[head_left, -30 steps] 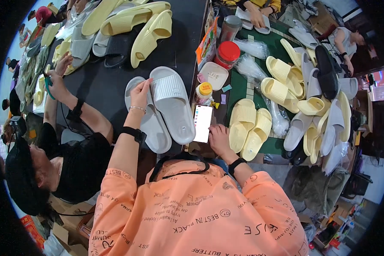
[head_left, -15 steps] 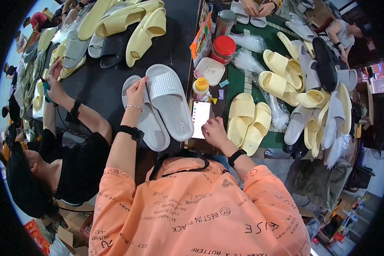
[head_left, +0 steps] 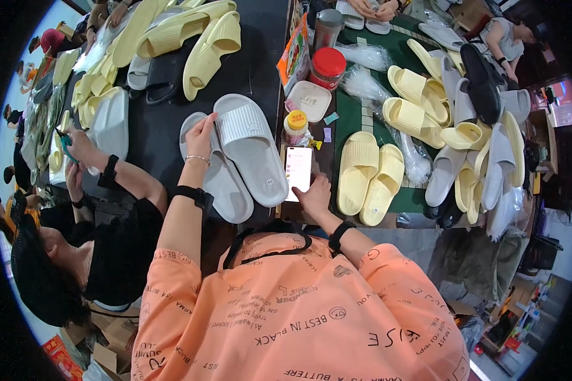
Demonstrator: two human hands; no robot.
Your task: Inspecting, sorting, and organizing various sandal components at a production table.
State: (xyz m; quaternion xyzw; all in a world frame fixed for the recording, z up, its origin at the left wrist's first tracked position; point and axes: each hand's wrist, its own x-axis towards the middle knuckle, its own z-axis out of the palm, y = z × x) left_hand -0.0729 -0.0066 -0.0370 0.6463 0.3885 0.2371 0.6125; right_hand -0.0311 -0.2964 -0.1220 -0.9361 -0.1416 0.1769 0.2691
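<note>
My left hand point(head_left: 200, 138) is closed on the strap edges of a pair of light grey slide sandals point(head_left: 253, 152), pinched between the two straps. They lie side by side on the dark table with their heels toward me. To their right a phone point(head_left: 298, 166) with a lit white screen lies flat on the table. My right hand point(head_left: 316, 195) is at the phone's lower right edge, its thumb over the screen and its fingers apart, holding nothing. Right of that hand, a pair of pale yellow slides point(head_left: 356, 173) rests on the green surface.
Beyond the phone stand a yellow-capped bottle point(head_left: 296, 126), a white tub point(head_left: 313, 100), a red-lidded jar point(head_left: 328, 68) and a metal tumbler point(head_left: 328, 30). Mixed slides point(head_left: 470, 136) heap at the right. On my left a co-worker's hand point(head_left: 82, 149) holds teal-handled snips; another person's hands work at the top.
My right hand has drawn back toward the phone's lower edge, and the phone's screen looks different. My left hand keeps its grip. The co-worker's hands on the left have come down.
</note>
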